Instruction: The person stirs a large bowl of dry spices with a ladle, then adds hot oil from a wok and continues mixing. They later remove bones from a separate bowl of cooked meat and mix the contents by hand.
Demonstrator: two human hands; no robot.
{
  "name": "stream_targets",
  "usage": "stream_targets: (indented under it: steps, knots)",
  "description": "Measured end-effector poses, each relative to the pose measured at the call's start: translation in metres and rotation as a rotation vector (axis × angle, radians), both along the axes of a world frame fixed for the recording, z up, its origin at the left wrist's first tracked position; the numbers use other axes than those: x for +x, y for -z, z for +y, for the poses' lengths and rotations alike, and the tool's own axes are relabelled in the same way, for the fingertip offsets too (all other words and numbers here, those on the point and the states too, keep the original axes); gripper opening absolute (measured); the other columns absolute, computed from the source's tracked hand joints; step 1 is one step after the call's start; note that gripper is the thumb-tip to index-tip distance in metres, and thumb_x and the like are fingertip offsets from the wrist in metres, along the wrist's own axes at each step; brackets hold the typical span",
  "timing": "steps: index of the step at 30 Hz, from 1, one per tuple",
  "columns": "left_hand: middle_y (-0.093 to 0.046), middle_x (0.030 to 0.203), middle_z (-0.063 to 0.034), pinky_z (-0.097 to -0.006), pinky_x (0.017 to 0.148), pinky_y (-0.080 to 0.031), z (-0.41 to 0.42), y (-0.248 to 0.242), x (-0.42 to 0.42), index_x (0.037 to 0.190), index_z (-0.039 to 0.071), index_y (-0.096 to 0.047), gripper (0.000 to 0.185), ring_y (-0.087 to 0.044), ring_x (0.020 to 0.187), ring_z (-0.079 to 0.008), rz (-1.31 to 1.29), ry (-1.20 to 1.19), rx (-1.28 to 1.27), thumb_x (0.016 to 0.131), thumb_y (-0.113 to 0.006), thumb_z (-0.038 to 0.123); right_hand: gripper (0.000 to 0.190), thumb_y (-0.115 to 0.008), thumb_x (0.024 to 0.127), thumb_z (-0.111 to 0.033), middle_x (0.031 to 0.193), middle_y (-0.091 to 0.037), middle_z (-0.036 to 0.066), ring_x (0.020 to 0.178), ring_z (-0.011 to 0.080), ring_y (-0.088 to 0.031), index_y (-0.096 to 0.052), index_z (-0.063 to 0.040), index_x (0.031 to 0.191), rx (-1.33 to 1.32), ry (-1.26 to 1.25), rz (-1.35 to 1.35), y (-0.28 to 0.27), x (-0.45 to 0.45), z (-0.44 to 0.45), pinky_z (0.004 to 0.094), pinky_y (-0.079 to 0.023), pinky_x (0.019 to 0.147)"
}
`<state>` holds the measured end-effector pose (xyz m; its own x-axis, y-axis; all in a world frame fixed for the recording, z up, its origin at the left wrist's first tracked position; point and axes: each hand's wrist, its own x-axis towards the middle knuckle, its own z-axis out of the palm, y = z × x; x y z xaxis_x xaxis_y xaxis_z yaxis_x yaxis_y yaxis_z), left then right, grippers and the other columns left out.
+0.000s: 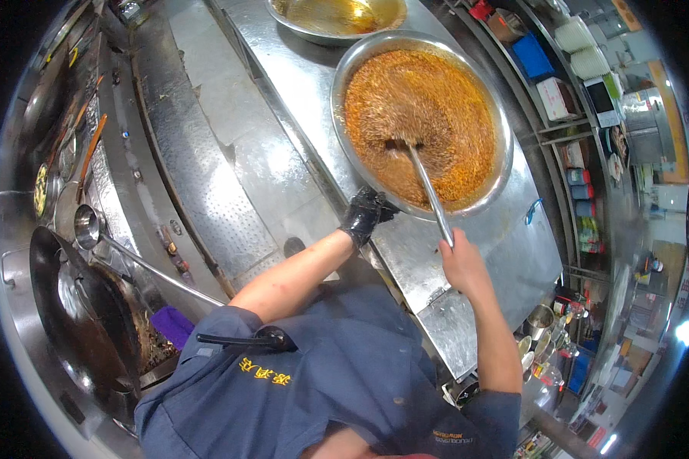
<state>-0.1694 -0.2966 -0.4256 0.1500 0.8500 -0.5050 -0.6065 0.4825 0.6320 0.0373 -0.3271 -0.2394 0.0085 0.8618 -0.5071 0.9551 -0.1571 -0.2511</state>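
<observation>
A wide metal basin (506,155) stands on the steel worktable before me, filled with an orange-brown, grainy, oily mixture (470,109). My right hand (465,261), bare, grips the end of a long metal handle (427,183). The handle slants down into the basin, and the head of the tool is mostly sunk in the mixture, where the surface looks blurred with motion. My left hand (368,215), in a black glove, is at the basin's near left rim with its fingers curled against it; the fingertips are partly hidden.
A second metal basin (333,39) with yellowish oil stands just beyond. To my left lie a wok (80,321), a long-handled ladle (89,226) and a purple cloth (172,326) on the stove. Shelves with boxes and a blue tray (532,55) line the right; a blue tie (532,211) lies on the worktable (402,252).
</observation>
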Motion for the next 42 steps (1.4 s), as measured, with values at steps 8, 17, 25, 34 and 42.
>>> stream_targets:
  steps: [8,17,25,34,42]
  knots:
    - [-0.073,0.100,-0.0126,-0.0355,0.078,-0.062,-0.001,-0.005,0.004,0.117,0.006,-0.062,0.018,-0.073,0.086,-0.0225,0.025,-0.030,-0.015,0.108,-0.055,0.020,0.032,-0.051,0.105,-0.022,0.098,-0.071,0.029,0.096,0.0470,-0.071,-0.057,0.007,0.118,0.258,-0.123,-0.189,0.051,0.001,0.089,0.0563,-0.057,0.084]
    - [-0.071,0.100,-0.0081,-0.0416,0.082,-0.064,-0.004,0.002,0.008,0.125,0.009,-0.061,0.021,-0.074,0.086,-0.0249,0.037,-0.097,-0.053,0.108,-0.055,0.020,0.038,-0.048,0.108,-0.033,0.108,-0.071,0.029,0.105,0.0460,-0.069,-0.058,0.003,0.116,0.160,0.008,-0.336,0.061,0.060,0.124,0.0547,-0.055,0.092]
    - [-0.067,0.089,-0.0111,-0.0376,0.069,-0.064,0.001,-0.007,0.012,0.105,0.005,-0.054,0.008,-0.072,0.076,-0.0233,-0.012,-0.164,-0.050,0.107,-0.053,0.012,0.044,-0.047,0.109,-0.045,0.065,-0.053,0.007,0.049,0.0215,-0.055,-0.056,-0.004,0.098,-0.334,0.432,0.217,0.001,0.090,0.057,0.0407,-0.047,0.044]
    - [-0.071,0.107,-0.0130,-0.0370,0.082,-0.064,-0.001,-0.008,0.001,0.121,0.004,-0.059,0.020,-0.074,0.094,-0.0250,-0.063,-0.043,0.002,0.109,-0.055,0.020,0.039,-0.047,0.110,-0.046,0.059,-0.037,-0.006,0.040,0.0016,-0.032,-0.054,-0.009,0.098,-0.924,1.261,1.342,-0.022,0.106,-0.020,0.0192,-0.026,0.031]
    - [-0.072,0.116,-0.0185,-0.0405,0.094,-0.061,-0.056,0.070,-0.069,0.119,0.001,-0.063,0.022,-0.073,0.105,-0.0301,-0.068,0.114,-0.108,0.103,-0.064,0.017,0.036,-0.047,0.110,-0.043,0.058,-0.036,-0.006,0.038,0.0021,-0.028,-0.055,-0.010,0.100,-0.746,0.969,1.168,-0.062,0.089,0.006,0.0219,-0.022,0.029]
